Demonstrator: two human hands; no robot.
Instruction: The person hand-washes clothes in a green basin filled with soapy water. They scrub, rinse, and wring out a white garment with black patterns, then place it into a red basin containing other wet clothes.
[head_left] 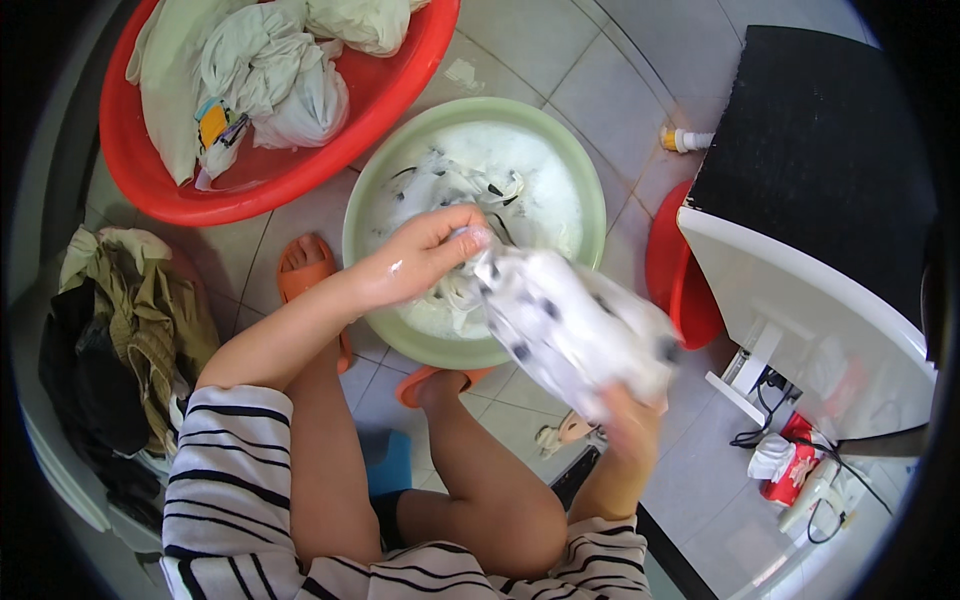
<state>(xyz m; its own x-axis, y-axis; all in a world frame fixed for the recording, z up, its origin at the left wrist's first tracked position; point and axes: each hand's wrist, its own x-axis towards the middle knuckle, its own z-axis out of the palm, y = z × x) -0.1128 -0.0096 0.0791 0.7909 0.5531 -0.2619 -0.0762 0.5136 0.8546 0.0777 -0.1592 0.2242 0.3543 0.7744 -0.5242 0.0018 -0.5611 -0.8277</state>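
Note:
A wet white cloth with dark spots [570,325] is stretched between both my hands above the near rim of a pale green basin [590,185] of soapy water. My left hand [425,255] pinches the cloth's upper end over the suds. My right hand [628,415] grips its lower end, blurred, lower and to the right of the basin. More of the same spotted fabric lies in the foam. My bare knees and orange sandals [305,275] sit just in front of the basin.
A red tub [150,185] holding white laundry stands at the upper left. A heap of olive and dark clothes [130,340] lies at the left. A white machine with a black top [810,270] stands at the right, a red bucket [680,275] beside it.

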